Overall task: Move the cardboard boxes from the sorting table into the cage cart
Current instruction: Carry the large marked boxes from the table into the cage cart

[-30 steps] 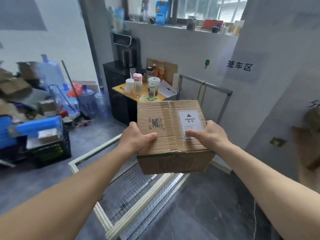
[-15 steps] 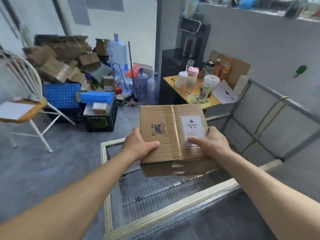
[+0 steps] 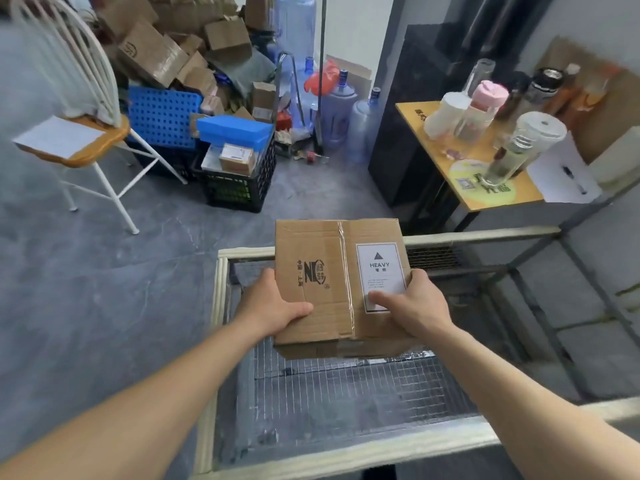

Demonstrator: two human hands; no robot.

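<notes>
A mottled grey floor [image 3: 104, 289] carries a white wire chair [image 3: 110, 131] and a heap of crumpled cartons [image 3: 166, 53] on the left. Both bare arms reach forward. The left hand [image 3: 273, 308] grips the cardboard box [image 3: 325, 258] at its left edge, thumb flat on top. The right hand [image 3: 412, 308] grips the right edge, thumb on the white "HEAVY" label. The fingers underneath are hidden. The taped, creased box is held over the cage cart [image 3: 221, 289], above its wire mesh. A yellow worktop [image 3: 434, 147] on the right holds blurred bottles [image 3: 485, 109].

The box [image 3: 337, 282] is over the cart [image 3: 221, 306]. The chair [image 3: 74, 133] is far left, the table [image 3: 474, 168] right.
</notes>
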